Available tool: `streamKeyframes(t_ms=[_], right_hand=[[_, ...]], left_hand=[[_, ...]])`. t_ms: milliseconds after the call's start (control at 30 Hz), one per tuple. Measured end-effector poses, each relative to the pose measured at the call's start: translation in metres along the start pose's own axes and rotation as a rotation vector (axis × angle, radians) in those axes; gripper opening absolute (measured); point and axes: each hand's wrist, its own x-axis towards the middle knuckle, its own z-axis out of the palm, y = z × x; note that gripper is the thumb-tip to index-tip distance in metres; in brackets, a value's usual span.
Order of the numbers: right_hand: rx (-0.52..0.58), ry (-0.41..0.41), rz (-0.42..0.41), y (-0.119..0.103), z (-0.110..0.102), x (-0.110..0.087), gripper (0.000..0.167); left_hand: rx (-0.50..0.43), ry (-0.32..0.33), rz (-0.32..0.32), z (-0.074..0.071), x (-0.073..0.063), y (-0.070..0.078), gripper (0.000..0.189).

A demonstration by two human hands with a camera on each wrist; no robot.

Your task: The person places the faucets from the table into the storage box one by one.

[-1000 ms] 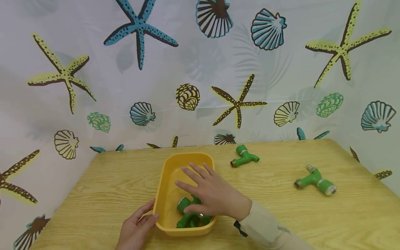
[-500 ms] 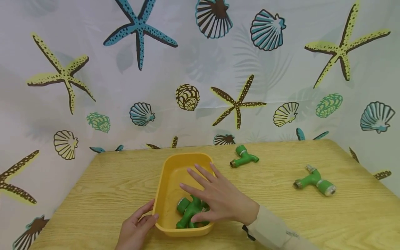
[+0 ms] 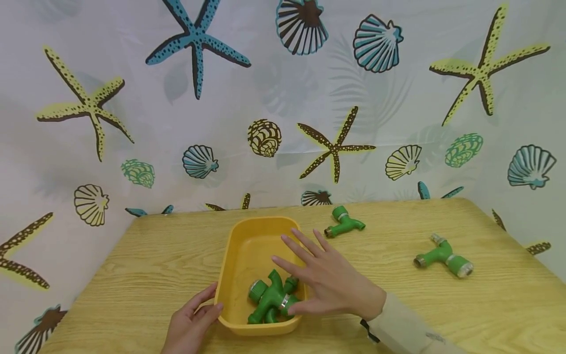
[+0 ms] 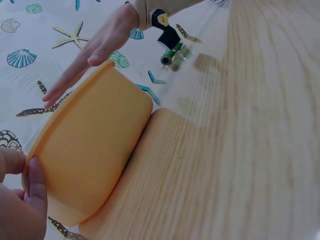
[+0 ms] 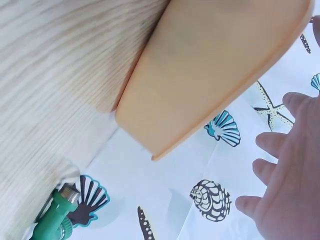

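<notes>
A yellow plastic bin [image 3: 247,253] stands on the wooden table, with several green taps [image 3: 273,297] piled at its near end. My left hand [image 3: 191,322] grips the bin's left rim near the front corner; in the left wrist view the thumb presses the outer wall [image 4: 95,140]. Above the bin's right edge is my right hand [image 3: 336,282], its fingers straight and spread, holding nothing. It covers part of the right rim and of one tap. Whether it touches the rim cannot be told.
Behind the bin to the right lies one green tap [image 3: 346,223] with a brass end. Another green tap [image 3: 444,256] lies farther right. A patterned curtain [image 3: 283,98] with shells and starfish closes off the table's back and sides.
My right hand has moved to the right, from over the bin's middle to its right edge, uncovering more of the taps. The left hand keeps its grip on the rim.
</notes>
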Motion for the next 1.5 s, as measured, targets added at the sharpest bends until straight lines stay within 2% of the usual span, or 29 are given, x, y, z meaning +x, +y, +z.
streamKeyframes(t_ms=[400, 600, 733, 1067, 1500], right_hand=[[0.02, 0.029, 0.049, 0.015, -0.001, -0.02, 0.085], [0.013, 0.006, 0.08, 0.018, -0.006, -0.023, 0.085], [-0.005, -0.005, 0.099, 0.023, -0.009, -0.028, 0.085], [-0.033, -0.014, 0.145, 0.039, -0.012, -0.052, 0.085], [-0.092, -0.017, 0.188, 0.054, -0.012, -0.08, 0.084]], left_hand=[[-0.002, 0.009, -0.012, -0.001, 0.0, -0.001, 0.054], [0.009, -0.004, 0.009, -0.002, 0.001, -0.003, 0.057], [0.005, 0.002, -0.004, -0.001, 0.0, -0.001, 0.055], [0.021, -0.009, 0.016, -0.002, 0.001, 0.002, 0.056], [0.009, -0.01, 0.008, -0.002, 0.001, -0.001, 0.057]])
